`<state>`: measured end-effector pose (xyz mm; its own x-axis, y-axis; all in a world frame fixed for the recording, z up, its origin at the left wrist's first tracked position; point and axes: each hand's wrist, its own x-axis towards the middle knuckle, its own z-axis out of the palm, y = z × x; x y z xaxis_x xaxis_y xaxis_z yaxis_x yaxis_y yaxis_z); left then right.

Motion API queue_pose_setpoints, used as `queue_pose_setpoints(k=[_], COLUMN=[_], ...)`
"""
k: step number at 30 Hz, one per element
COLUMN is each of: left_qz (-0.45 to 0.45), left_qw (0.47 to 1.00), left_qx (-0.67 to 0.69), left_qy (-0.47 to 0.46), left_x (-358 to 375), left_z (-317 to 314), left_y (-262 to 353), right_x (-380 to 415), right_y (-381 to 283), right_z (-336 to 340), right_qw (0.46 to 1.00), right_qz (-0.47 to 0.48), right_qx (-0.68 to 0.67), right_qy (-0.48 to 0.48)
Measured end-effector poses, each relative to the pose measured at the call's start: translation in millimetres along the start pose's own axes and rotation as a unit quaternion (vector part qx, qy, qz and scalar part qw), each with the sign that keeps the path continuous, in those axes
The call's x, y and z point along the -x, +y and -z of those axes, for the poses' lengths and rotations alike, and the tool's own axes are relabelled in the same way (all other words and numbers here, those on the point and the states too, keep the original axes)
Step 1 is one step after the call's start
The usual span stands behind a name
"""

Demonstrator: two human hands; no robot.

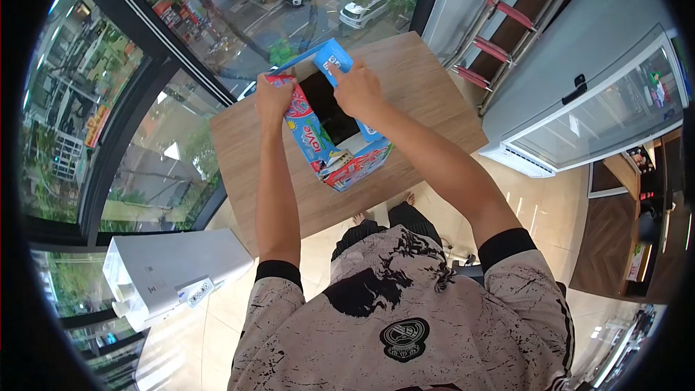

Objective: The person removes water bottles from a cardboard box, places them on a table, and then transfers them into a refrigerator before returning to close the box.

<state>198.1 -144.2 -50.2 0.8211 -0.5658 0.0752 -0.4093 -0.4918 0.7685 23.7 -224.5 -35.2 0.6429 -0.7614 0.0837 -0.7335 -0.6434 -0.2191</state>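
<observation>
A blue and pink printed cardboard box marked "LaVie" stands on the wooden table, its top open and its inside dark. At the far left corner, my left hand is closed round the box's upper edge. My right hand grips the far right side, fingers against a raised blue flap with a white printed code. The fingertips of my right hand are partly hidden behind that flap. What lies at the bottom of the box is too dark to make out.
Behind the table are large windows onto a street with parked cars. A folding ladder leans at the right, beside a glass-door fridge. A white appliance stands at the lower left.
</observation>
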Motion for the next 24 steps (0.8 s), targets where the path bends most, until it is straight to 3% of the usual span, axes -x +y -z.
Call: queue_pose_setpoints(k=[2, 5, 6, 8, 11, 15, 17, 21, 23, 24], left_qz=[-0.014, -0.003, -0.005, -0.009, 0.011, -0.024, -0.030, -0.021, -0.025, -0.008], left_qw=[1.000, 1.000, 1.000, 1.000, 1.000, 0.999, 0.999, 0.999, 0.999, 0.999], left_qx=[0.015, -0.013, 0.000, 0.012, 0.023, -0.014, -0.009, 0.006, 0.008, 0.021], left_qy=[0.003, 0.001, -0.001, -0.004, -0.010, 0.036, 0.044, 0.038, 0.037, 0.030], left_x=[-0.9, 2.9, 1.0, -3.5, -2.0, 5.1, 2.0, -0.1, -0.8, -1.7], left_z=[0.2, 4.2, 1.8, 0.2, 1.4, 4.9, 3.7, 0.7, -1.2, -2.0], left_y=[-2.6, 3.5, -0.5, -2.2, 0.1, 5.3, 3.3, -2.0, -3.3, -4.5], right_x=[-4.1, -14.3, -19.0, -28.3, -29.2, -22.1, -26.2, -30.4, -26.2, -23.4], right_y=[2.8, -4.8, -8.1, -14.2, -17.9, -26.3, -32.2, -22.5, -7.6, -2.1], right_z=[-8.7, -4.7, 0.0, 7.0, -6.6, -7.5, -13.1, -13.7, -10.1, -5.1], right_qw=[0.987, 0.973, 0.973, 0.995, 0.987, 0.978, 0.950, 0.975, 0.987, 0.987], right_qz=[0.102, 0.143, 0.138, 0.080, 0.076, 0.052, 0.012, 0.019, 0.116, 0.113], right_qx=[0.037, 0.041, 0.040, 0.053, 0.119, 0.186, 0.301, 0.214, 0.073, 0.074], right_qy=[0.118, 0.179, 0.182, 0.028, 0.078, 0.074, 0.080, 0.053, 0.082, 0.083])
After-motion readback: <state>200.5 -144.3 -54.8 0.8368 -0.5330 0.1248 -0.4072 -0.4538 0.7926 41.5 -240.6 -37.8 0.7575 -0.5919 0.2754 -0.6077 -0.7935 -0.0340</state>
